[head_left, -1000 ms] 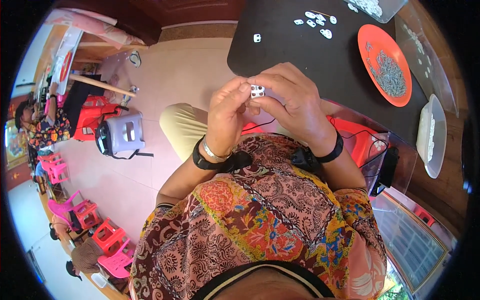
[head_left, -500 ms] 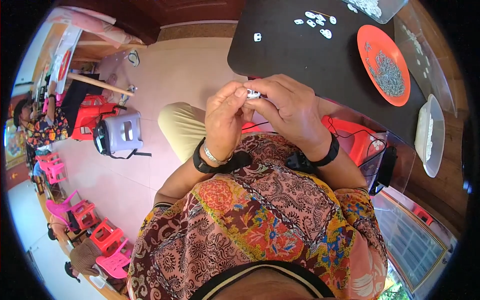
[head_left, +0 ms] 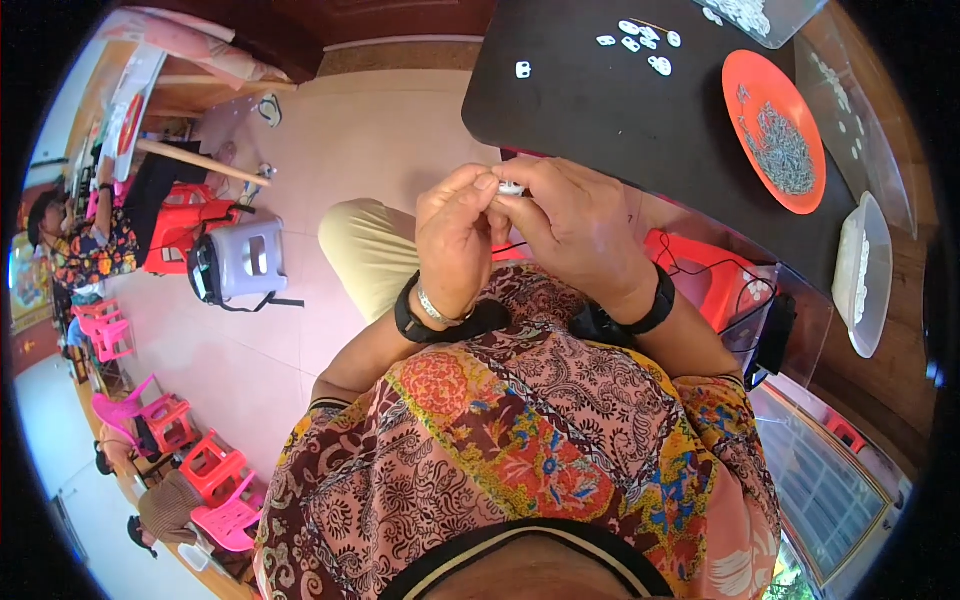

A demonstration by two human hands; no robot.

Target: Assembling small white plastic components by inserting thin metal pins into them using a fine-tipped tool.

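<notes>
Nearest me is the patterned shirt (head_left: 500, 430) of the seated person, and past it both hands, raised close together just off the near edge of the dark table (head_left: 580, 110). The left hand (head_left: 450, 235) pinches a small white piece (head_left: 511, 187) between thumb and fingers; the right hand (head_left: 580, 230) grips its other side the same way. The fingers cover most of it, so its shape is hard to make out from here.

On the table, one white piece with dark holes (head_left: 523, 69) sits alone, well apart from a loose cluster of white pieces (head_left: 630, 44). To the right, an orange plate (head_left: 775, 85) bears a heap of thin grey bits (head_left: 785, 155), and beyond it a translucent bowl (head_left: 881, 270) holds more white pieces.

Across the room stand a pale lilac stool (head_left: 232, 270) and, farther off, someone in a floral top (head_left: 105, 240).
</notes>
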